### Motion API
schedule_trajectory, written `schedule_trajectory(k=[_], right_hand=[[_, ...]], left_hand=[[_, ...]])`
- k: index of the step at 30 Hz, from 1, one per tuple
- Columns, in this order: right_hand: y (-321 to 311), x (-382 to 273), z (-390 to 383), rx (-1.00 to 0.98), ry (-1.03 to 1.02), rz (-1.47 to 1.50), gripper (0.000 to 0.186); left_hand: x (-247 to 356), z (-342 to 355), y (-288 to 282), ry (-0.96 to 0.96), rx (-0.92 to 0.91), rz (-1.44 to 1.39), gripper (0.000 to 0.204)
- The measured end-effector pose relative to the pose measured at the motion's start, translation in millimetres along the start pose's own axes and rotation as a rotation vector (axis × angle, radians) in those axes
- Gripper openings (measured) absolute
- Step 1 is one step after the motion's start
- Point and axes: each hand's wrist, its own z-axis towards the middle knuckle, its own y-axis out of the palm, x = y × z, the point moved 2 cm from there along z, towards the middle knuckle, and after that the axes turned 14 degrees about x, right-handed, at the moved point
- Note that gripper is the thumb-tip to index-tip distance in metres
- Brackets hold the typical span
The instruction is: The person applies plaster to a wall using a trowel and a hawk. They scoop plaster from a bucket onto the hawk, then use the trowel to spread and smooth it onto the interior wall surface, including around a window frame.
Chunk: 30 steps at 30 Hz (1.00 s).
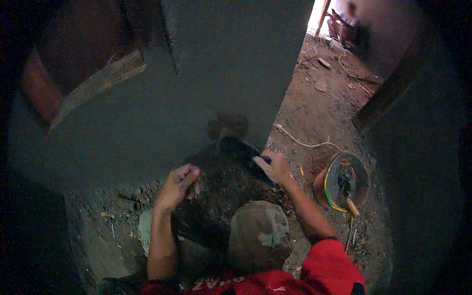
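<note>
At frame centre, the right hand (276, 167) grips a dark trowel (241, 150) against the grey plastered wall (147, 123). The left hand (177, 184) (loosely curled, holding nothing visible) hovers centre-left. A bucket (344, 182) sits right.

The right hand (276, 167) presses a dark trowel (241, 150) against the grey plastered wall (162, 113); the left hand (178, 184) is curled nearby.

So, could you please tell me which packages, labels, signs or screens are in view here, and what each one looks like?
No packages, signs or screens are in view.
Print on the red shirt: bottom edge of the picture, a short row of pale letters on red cloth.
</note>
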Motion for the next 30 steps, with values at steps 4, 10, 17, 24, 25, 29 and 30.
schedule_trajectory(k=[4, 10, 17, 24, 25, 29, 30], right_hand=[[-2.9, 66.5, -33.8, 0.34, 0.812, 0.773, 0.055], [-36.0, -11.2, 30.2, 0.163, 1.243, 1.188, 0.057], [-104.9, 9.2, 97.6, 0.158, 0.8, 0.851, 0.054], [-168.2, 1.5, 6.9, 0.34, 0.728, 0.468, 0.048], [-179.1, 0.4, -10.8, 0.367, 0.739, 0.428, 0.048], [-193.5, -3.1, -98.6, 0.376, 0.784, 0.212, 0.045], [-201.9, -4.4, -109.5, 0.366, 0.746, 0.097, 0.044]], left_hand=[[-11.7, 11.3, -22.7, -0.044, -0.028, -0.049, 0.031], [-21.4, 22.5, -16.2, -0.08, -0.063, -0.053, 0.031], [-31.1, 34.9, 23.0, -0.171, -0.175, 0.013, 0.031], [-91.4, 39.1, 122.3, -0.019, -0.685, -0.276, 0.035], [-75.7, 36.0, 141.7, -0.149, -0.762, -0.269, 0.036], [-52.1, -18.8, 209.3, -0.366, -0.964, -0.465, 0.044], [-25.9, -16.6, 223.7, -0.343, -1.006, -0.409, 0.048]])
